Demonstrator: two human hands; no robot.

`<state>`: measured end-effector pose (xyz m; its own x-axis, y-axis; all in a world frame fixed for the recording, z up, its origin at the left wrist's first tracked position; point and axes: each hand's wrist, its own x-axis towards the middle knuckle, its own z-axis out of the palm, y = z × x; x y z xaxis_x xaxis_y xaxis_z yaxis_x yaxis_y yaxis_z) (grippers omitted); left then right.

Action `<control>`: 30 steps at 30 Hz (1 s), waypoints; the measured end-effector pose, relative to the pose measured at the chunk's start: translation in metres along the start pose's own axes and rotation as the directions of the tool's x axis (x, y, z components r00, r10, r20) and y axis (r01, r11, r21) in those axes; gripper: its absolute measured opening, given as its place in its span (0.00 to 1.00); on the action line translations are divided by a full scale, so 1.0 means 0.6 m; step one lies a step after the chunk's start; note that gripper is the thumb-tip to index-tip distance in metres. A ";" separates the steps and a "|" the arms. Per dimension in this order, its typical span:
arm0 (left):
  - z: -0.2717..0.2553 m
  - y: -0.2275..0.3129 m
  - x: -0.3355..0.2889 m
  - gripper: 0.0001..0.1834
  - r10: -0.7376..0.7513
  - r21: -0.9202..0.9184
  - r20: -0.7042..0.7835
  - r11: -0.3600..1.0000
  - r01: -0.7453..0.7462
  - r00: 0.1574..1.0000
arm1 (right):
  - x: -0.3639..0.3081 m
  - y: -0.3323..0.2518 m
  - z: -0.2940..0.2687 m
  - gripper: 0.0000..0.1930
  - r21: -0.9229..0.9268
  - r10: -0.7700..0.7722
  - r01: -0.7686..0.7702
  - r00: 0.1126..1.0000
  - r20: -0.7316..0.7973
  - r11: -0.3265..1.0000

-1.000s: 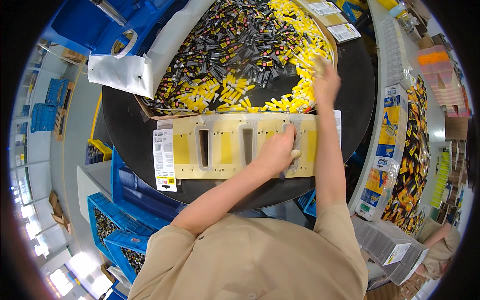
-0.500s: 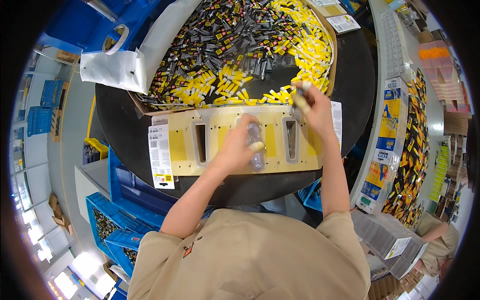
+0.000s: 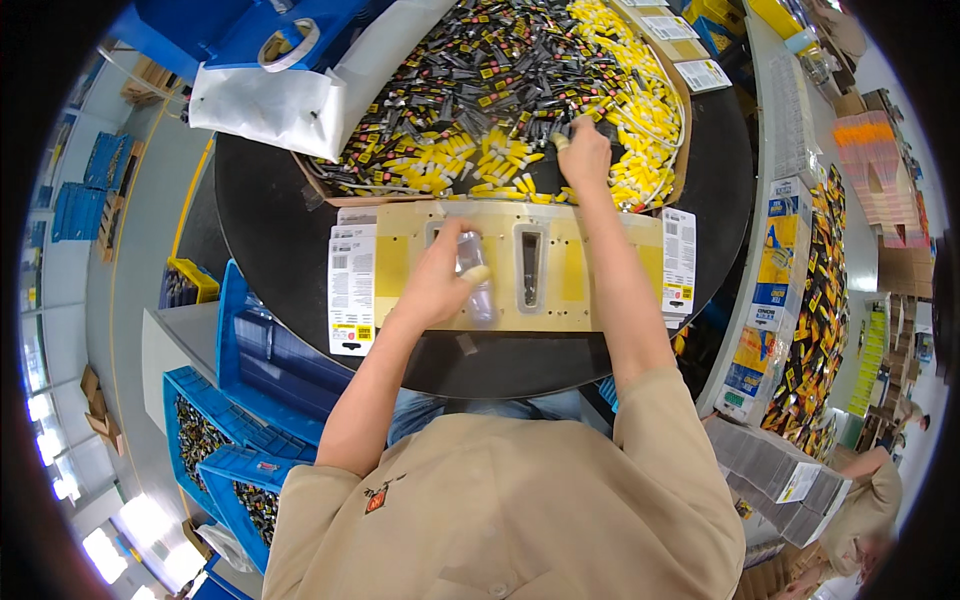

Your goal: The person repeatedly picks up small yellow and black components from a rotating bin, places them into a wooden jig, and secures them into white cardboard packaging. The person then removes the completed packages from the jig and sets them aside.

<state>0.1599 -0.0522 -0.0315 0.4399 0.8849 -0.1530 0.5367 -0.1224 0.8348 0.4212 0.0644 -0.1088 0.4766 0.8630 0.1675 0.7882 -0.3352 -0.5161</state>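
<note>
My left hand holds a clear plastic blister, its thumb and fingers around it, over the left part of a pale yellow board. The board's left slot is mostly hidden by that hand; the right slot shows dark inside. Farther out, my right hand reaches into a heap of small black tubes and yellow nozzles with white tips. Its fingers are drawn together among the black tubes; what lies between them is too small to make out. Pale finger covers show on both hands.
Printed cards lie in stacks at the board's left and right, on a round black table. A roll of tape and white sheeting are at the far left. Blue bins stand lower left; another person is lower right.
My right hand has gone from the board's far right edge out into the heap of black tubes. The left hand, still with the blister, has shifted left across the board. The whole view has shifted slightly.
</note>
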 end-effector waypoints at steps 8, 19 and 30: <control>-0.071 -0.024 0.008 0.34 -0.227 0.514 -0.144 0.815 0.269 0.963 | -0.127 -0.022 -0.106 0.22 0.660 -0.155 -0.112 0.931 0.331 0.743; -0.071 0.010 0.158 0.16 0.255 0.265 -0.266 0.946 -0.184 0.929 | -0.161 -0.023 -0.098 0.09 0.466 -0.249 0.177 0.963 0.098 0.867; 0.037 0.022 0.363 0.14 0.106 0.581 -0.112 0.814 -0.022 0.988 | -0.066 -0.072 0.001 0.14 0.045 -0.137 0.132 0.857 0.496 0.990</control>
<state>0.2791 0.1290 -0.0655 0.4113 0.9115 -0.0033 0.8452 -0.3800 0.3759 0.3680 0.0451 -0.0935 0.1074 0.9735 -0.2021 0.8259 -0.2005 -0.5269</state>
